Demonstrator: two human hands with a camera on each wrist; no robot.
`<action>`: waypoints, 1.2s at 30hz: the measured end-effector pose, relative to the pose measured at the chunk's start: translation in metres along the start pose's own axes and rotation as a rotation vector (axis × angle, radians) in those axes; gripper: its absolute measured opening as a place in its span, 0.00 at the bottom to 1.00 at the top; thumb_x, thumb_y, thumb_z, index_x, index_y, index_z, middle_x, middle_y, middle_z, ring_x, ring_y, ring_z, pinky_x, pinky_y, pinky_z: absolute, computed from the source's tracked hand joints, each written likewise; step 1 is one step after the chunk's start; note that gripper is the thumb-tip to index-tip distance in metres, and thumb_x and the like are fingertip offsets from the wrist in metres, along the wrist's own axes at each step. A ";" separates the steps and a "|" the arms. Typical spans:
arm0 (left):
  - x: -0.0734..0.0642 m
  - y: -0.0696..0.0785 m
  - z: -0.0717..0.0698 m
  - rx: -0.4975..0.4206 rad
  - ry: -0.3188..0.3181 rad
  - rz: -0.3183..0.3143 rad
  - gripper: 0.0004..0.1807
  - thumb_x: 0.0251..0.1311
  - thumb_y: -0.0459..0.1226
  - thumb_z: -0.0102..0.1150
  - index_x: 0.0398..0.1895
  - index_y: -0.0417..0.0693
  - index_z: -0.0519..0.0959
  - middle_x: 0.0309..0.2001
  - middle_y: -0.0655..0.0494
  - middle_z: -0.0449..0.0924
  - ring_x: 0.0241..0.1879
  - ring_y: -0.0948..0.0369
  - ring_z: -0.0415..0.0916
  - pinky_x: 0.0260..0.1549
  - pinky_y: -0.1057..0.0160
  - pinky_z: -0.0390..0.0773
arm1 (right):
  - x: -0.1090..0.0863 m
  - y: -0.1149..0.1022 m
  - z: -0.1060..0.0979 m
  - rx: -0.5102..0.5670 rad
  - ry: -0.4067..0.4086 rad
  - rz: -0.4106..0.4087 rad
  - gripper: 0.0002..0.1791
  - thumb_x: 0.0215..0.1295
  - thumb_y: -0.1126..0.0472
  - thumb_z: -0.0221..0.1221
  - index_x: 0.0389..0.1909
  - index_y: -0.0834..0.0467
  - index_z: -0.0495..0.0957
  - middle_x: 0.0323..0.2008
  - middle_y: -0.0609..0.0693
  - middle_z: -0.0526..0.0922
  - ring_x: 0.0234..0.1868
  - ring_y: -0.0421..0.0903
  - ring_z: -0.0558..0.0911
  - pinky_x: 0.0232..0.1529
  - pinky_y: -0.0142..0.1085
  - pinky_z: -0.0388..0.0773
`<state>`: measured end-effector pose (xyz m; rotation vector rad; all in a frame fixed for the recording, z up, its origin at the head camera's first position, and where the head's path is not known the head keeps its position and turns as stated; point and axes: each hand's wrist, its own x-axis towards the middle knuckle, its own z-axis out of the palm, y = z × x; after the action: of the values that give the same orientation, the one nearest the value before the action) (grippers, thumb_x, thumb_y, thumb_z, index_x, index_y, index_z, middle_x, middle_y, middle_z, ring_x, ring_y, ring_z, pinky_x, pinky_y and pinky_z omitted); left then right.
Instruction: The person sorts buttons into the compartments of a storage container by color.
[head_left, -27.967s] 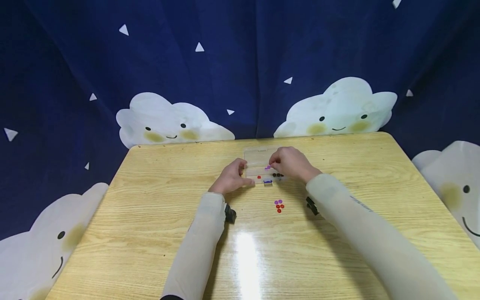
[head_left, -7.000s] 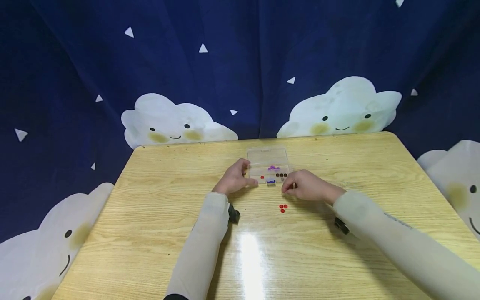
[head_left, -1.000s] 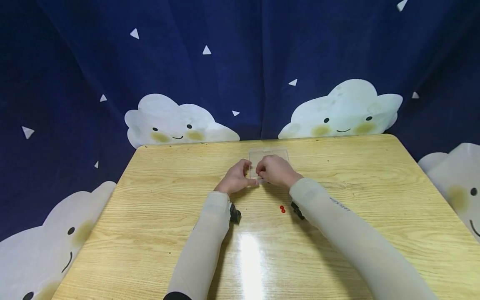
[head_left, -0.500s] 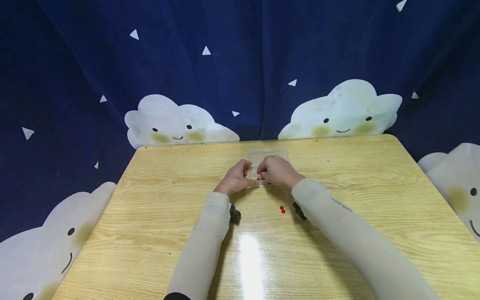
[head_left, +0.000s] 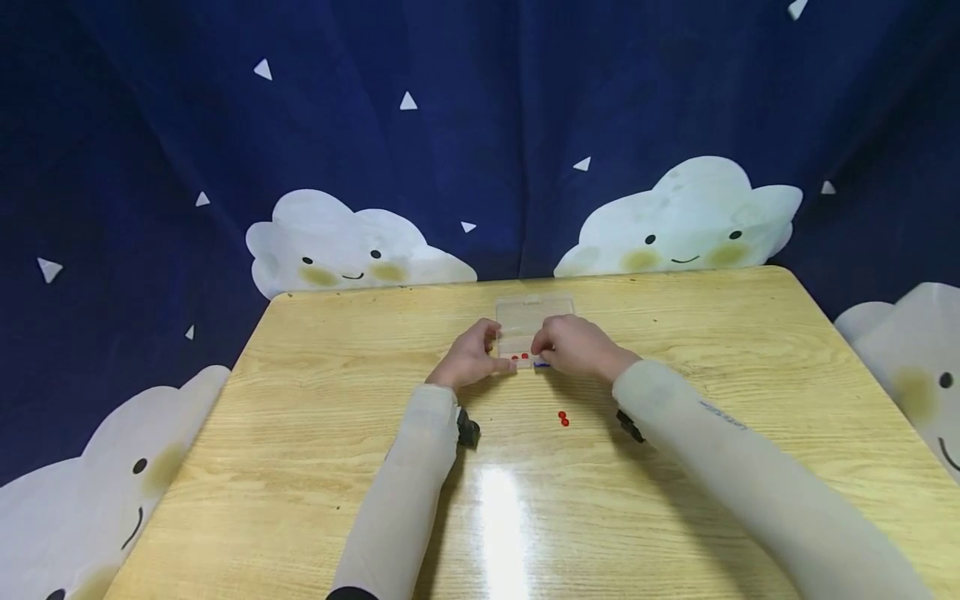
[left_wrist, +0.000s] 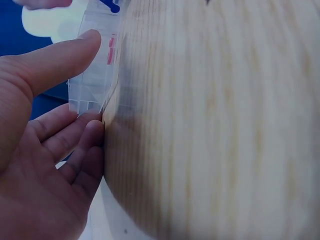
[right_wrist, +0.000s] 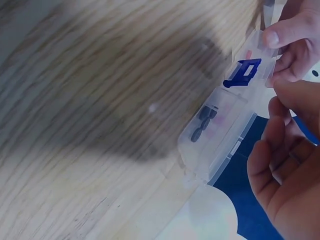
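Observation:
My left hand (head_left: 468,356) holds the left end of a clear plastic box (head_left: 514,341), thumb at its front wall and fingers at the side and back. The box's lid (head_left: 525,312) stands open at the back. Two small red discs (head_left: 525,356) lie in its left part. Over the box's right part is my right hand (head_left: 579,345), fingers loosely bent, with nothing visible between them. In the right wrist view a blue latch (right_wrist: 244,73) hangs at the front, and several black discs (right_wrist: 202,125) show through the right part. Pinkish shapes behind them are blurred.
Two more red discs (head_left: 565,422) lie on the wooden table (head_left: 337,433) in front of the box. Behind the table's far edge hangs a dark blue curtain (head_left: 450,150) with white clouds.
Over the last second my right hand has moved right from the box's left part, where a second red disc now lies. Earlier, purple and red discs on the table were more; the left hand has stayed.

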<state>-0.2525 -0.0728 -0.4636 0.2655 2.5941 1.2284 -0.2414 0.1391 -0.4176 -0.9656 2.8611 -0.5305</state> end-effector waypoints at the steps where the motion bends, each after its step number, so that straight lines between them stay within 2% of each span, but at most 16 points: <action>1: 0.000 0.000 0.000 -0.002 0.001 -0.002 0.40 0.54 0.41 0.73 0.69 0.48 0.65 0.63 0.50 0.72 0.54 0.52 0.69 0.55 0.53 0.72 | -0.002 0.000 0.000 -0.001 -0.003 -0.008 0.08 0.63 0.66 0.61 0.38 0.57 0.88 0.38 0.50 0.86 0.43 0.49 0.84 0.49 0.45 0.81; 4: 0.000 -0.001 0.000 -0.005 0.004 0.001 0.40 0.52 0.41 0.74 0.68 0.48 0.66 0.63 0.50 0.72 0.55 0.52 0.69 0.56 0.53 0.72 | -0.007 0.001 0.000 -0.009 -0.011 -0.044 0.07 0.63 0.66 0.63 0.37 0.56 0.88 0.39 0.50 0.86 0.44 0.48 0.84 0.50 0.45 0.81; 10: -0.001 -0.003 -0.001 -0.015 0.007 -0.004 0.40 0.53 0.42 0.74 0.69 0.49 0.66 0.63 0.50 0.72 0.56 0.52 0.70 0.57 0.52 0.72 | -0.015 -0.003 0.001 -0.001 -0.015 -0.111 0.08 0.62 0.69 0.63 0.36 0.56 0.89 0.41 0.49 0.88 0.59 0.54 0.81 0.62 0.47 0.76; 13: -0.002 -0.003 -0.001 -0.014 0.008 -0.007 0.40 0.53 0.42 0.74 0.69 0.49 0.66 0.63 0.50 0.72 0.56 0.52 0.70 0.57 0.51 0.72 | -0.020 -0.005 0.002 -0.010 -0.029 -0.127 0.08 0.61 0.69 0.63 0.36 0.56 0.89 0.40 0.48 0.88 0.56 0.53 0.83 0.60 0.47 0.78; 16: -0.002 -0.003 -0.001 -0.011 0.009 -0.005 0.40 0.52 0.42 0.74 0.68 0.49 0.66 0.62 0.50 0.72 0.56 0.51 0.70 0.57 0.51 0.72 | -0.025 -0.007 0.003 -0.023 -0.047 -0.142 0.08 0.60 0.69 0.64 0.36 0.55 0.88 0.39 0.48 0.87 0.47 0.49 0.85 0.53 0.45 0.81; 20: -0.002 -0.002 -0.001 -0.010 0.006 -0.013 0.41 0.53 0.42 0.74 0.69 0.49 0.65 0.64 0.50 0.72 0.57 0.51 0.70 0.58 0.51 0.72 | -0.034 -0.007 0.005 -0.030 -0.051 -0.170 0.08 0.59 0.69 0.65 0.34 0.53 0.88 0.35 0.45 0.84 0.38 0.43 0.82 0.44 0.40 0.81; 26: -0.002 0.000 -0.001 -0.011 0.002 -0.026 0.41 0.53 0.43 0.74 0.70 0.50 0.65 0.66 0.50 0.71 0.60 0.51 0.70 0.60 0.50 0.72 | -0.046 -0.001 0.010 -0.012 -0.053 -0.214 0.09 0.57 0.70 0.65 0.33 0.52 0.88 0.33 0.44 0.84 0.35 0.39 0.80 0.40 0.35 0.80; 31: -0.002 0.000 0.000 -0.005 0.002 -0.016 0.41 0.52 0.43 0.74 0.69 0.49 0.65 0.64 0.50 0.71 0.58 0.52 0.70 0.60 0.51 0.72 | -0.052 0.003 0.014 0.019 -0.060 -0.229 0.09 0.58 0.69 0.65 0.33 0.51 0.88 0.32 0.43 0.83 0.33 0.34 0.77 0.38 0.32 0.78; 36: -0.001 -0.002 -0.001 -0.006 0.004 -0.014 0.41 0.52 0.43 0.74 0.69 0.50 0.65 0.63 0.50 0.71 0.56 0.52 0.70 0.58 0.51 0.72 | -0.053 0.004 0.016 0.042 -0.077 -0.229 0.09 0.59 0.68 0.65 0.32 0.50 0.88 0.31 0.40 0.81 0.31 0.33 0.74 0.38 0.32 0.77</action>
<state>-0.2521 -0.0747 -0.4641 0.2431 2.5905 1.2328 -0.1986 0.1693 -0.4365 -1.2860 2.6772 -0.5551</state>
